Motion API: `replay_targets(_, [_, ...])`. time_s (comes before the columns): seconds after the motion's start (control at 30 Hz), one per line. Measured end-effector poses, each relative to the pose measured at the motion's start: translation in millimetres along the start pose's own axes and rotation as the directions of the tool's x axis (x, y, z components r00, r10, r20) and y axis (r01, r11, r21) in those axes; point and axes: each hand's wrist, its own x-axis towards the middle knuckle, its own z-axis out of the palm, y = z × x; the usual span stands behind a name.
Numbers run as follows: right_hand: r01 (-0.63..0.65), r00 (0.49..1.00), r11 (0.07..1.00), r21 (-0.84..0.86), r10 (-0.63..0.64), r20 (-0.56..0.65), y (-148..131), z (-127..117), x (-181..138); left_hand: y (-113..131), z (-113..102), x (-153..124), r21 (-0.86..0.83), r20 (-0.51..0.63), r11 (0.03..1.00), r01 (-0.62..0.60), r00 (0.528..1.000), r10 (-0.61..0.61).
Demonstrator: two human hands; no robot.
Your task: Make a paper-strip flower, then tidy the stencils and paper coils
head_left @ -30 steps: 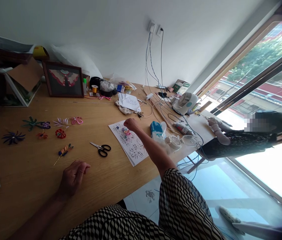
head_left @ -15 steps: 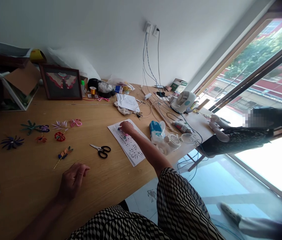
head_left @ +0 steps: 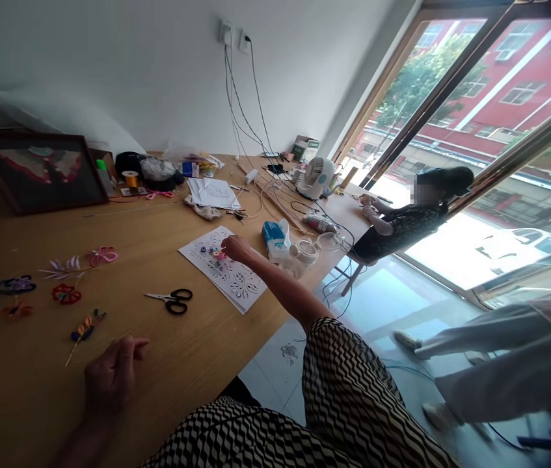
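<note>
My right hand (head_left: 236, 248) reaches over a printed sheet of paper (head_left: 243, 286) bearing black petal-like patterns. Its fingers are bent down and closed together; whatever they may hold is hidden. Just left of the fingertips lies a cluster of small colourful pieces (head_left: 217, 255), too small to name. My left hand (head_left: 112, 374) rests on the table at the lower left, fingers curled in, with nothing visible in it. Closest to it is a wrapped flower sprig (head_left: 82, 330) with orange and blue leaves. Black-handled scissors (head_left: 176, 301) lie with parted blades between my hands.
Several thread flowers, among them a red flower (head_left: 66, 294), lie left. Behind stand a picture frame (head_left: 41, 170) and a thread spool (head_left: 130, 179). Beyond the sheet are a tissue pack (head_left: 275, 239), plastic tubs (head_left: 304, 252), cables and a fan (head_left: 315, 177). A seated person (head_left: 402, 214) works at the far end.
The view has swung right, so the things on the table sit further left. My right hand has shifted right off the colourful pieces, uncovering them. My left hand stays curled on the table.
</note>
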Motion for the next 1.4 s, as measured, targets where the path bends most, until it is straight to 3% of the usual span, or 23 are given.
replay_targets(0.3, [0.003,0.999,1.000,0.015,-0.004,0.035,-1,-1,-8,-2,1,1,0.005,0.011,0.998,0.067,0.998,-0.067])
replay_targets(0.77, [0.067,0.998,0.998,-0.006,-0.067,0.016,-9,1,-5,18,-4,1,-0.012,-0.010,0.968,0.249,0.968,-0.250])
replay_targets(1.4, [0.072,0.995,0.997,-0.011,-0.071,0.065,-12,-2,-8,22,-4,-1,-0.028,-0.009,0.966,0.256,0.966,-0.257])
